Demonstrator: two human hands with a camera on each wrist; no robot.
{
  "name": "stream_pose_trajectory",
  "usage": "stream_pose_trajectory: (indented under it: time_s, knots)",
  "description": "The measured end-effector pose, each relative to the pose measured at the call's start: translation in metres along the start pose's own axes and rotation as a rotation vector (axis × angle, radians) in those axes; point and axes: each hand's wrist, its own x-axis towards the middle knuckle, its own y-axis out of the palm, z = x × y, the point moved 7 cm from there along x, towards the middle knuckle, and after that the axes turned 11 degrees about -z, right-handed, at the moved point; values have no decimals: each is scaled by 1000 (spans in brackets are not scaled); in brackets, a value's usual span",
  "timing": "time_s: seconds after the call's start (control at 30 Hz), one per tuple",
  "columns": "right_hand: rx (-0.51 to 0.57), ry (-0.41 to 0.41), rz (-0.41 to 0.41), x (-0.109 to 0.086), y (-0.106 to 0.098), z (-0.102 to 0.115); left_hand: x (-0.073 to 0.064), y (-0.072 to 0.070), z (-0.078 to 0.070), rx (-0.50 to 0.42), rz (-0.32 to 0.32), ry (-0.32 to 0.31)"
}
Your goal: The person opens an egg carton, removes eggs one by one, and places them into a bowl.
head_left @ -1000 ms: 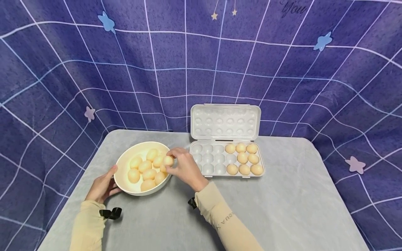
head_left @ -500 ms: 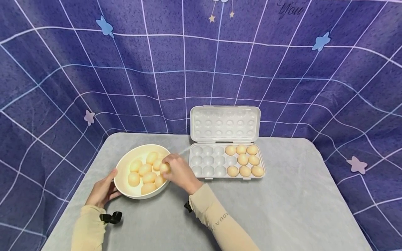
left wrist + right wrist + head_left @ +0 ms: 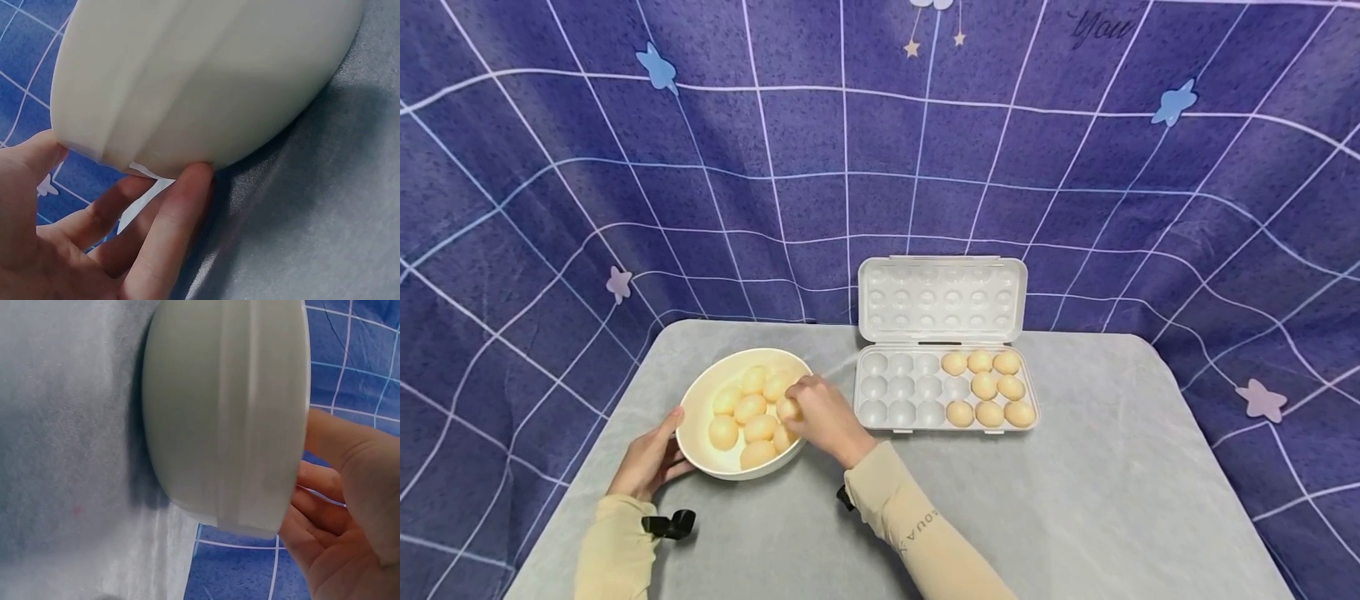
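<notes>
A cream bowl with several light-brown eggs inside stands at the left of the table. My left hand grips its left side, thumb at the rim and fingers against the outer wall, as the left wrist view shows. Over the bowl's right rim reaches my right hand, its fingers around an egg low among the others. In the right wrist view the bowl wall hides the fingertips and that egg. Right of the bowl lies an open egg carton, with several eggs in its right half.
The carton's clear lid stands upright behind its tray, near the back edge of the grey table. A dark blue curtain with grid lines and stars hangs around the back and sides.
My right hand has lowered the egg from rim height down into the bowl. Eggs at the bowl's back have shifted slightly. The left hand keeps its grip, and the carton's eggs are unchanged.
</notes>
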Motion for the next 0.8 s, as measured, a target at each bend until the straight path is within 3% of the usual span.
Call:
stream_pose_trajectory:
  time_s: [0.33,0.63,0.8]
  knots:
    - [-119,-45,34,0,7,8,2,1,0,-10,17,9]
    - [-80,-67,5,-3,3,8,0,2,-1,-4,22,7]
    - [-1,-82,-22,-7,-5,9,0,2,-1,-15,29,10]
